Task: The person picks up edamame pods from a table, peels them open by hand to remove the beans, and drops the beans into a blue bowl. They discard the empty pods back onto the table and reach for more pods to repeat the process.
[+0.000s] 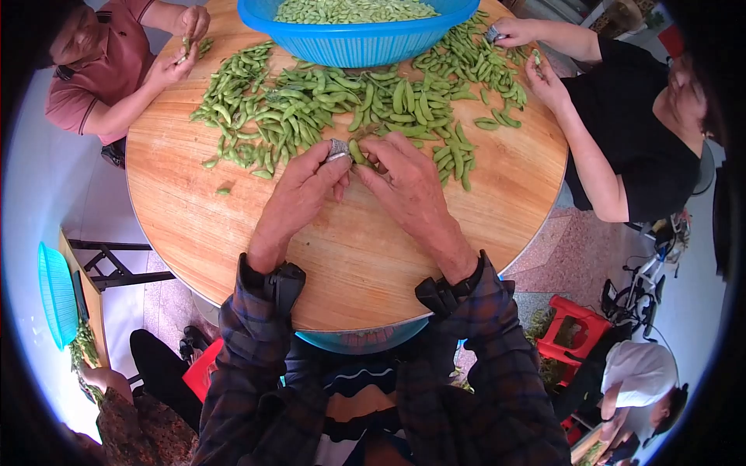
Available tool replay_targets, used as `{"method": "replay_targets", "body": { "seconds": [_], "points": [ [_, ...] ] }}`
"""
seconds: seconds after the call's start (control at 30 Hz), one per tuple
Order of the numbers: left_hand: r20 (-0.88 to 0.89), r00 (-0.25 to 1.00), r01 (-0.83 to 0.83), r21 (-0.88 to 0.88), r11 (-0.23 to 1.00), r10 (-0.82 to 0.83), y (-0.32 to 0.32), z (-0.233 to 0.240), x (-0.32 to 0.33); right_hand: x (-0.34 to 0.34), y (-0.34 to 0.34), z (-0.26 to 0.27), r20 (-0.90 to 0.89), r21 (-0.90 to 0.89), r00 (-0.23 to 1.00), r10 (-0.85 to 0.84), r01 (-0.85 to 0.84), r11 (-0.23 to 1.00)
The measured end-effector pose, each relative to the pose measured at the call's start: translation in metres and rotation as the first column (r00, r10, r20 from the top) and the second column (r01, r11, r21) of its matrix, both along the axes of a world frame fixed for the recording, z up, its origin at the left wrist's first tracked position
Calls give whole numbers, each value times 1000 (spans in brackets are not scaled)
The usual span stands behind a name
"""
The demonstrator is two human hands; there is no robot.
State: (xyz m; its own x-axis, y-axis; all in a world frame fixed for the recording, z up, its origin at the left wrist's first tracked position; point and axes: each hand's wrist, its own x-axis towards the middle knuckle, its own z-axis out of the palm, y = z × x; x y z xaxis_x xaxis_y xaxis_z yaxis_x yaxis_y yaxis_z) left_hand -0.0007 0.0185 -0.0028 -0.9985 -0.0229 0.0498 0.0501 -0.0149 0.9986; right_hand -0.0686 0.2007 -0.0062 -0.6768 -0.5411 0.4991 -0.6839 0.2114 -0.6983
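Over the round wooden table (373, 274), my right hand (405, 175) pinches one green soybean pod (356, 152) between thumb and fingers. Close against that pod is my left hand (306, 186), whose thumb and forefinger are closed on a small grey metallic piece (337, 149); whether it is worn or held I cannot tell. A spread of green soybean pods (291, 110) lies just beyond both hands. Behind the pods stands a blue plastic basket (361, 43) filled with shelled green beans (355, 10).
People sit at the table's left and right, their hands (180, 52) (545, 81) holding pods. Below the near table edge shows a teal basin (367, 342). A red plastic stool (571, 332) stands at lower right; another blue basket (57, 294) is at far left.
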Motion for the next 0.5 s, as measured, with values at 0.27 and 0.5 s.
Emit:
{"method": "replay_targets", "body": {
  "seconds": [0.27, 0.5],
  "points": [
    [19, 1000, -8, -18, 1000, 8, 0, -1, 0, 2, -1, 0, -2, 2, 1000, 3, -3, 1000],
    [-7, 1000, -22, -40, 999, 21, 2, -8, -1, 2, 0, 2, -120, 53, 993, -13, 19, 998]
  ]
}}
